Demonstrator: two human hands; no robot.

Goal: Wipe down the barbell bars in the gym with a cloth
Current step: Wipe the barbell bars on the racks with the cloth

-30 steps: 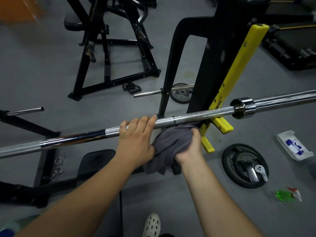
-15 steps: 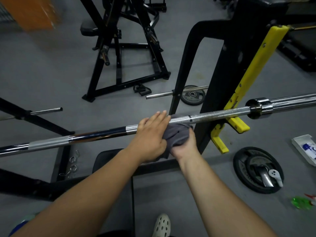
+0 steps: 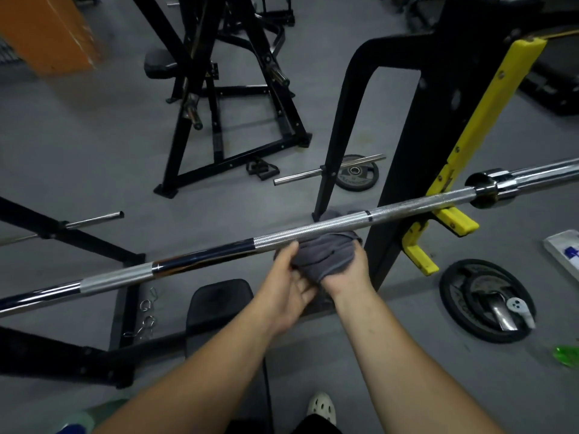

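Head view | barbell bar (image 3: 313,228) is lying lower left to upper right, just above both hands | right hand (image 3: 351,277) is gripping bunched grey cloth (image 3: 326,255) against its underside | left hand (image 3: 288,286), beside it, is pinching the cloth's left edge

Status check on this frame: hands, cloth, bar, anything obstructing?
Left hand and right hand grip cloth. Cloth bunched under knurled bar. Rack upright close to its right.

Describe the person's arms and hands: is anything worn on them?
The left forearm and right forearm are bare, no sleeves in view. The left hand and right hand are ungloved; no watch, ring, wristband or marking shows.
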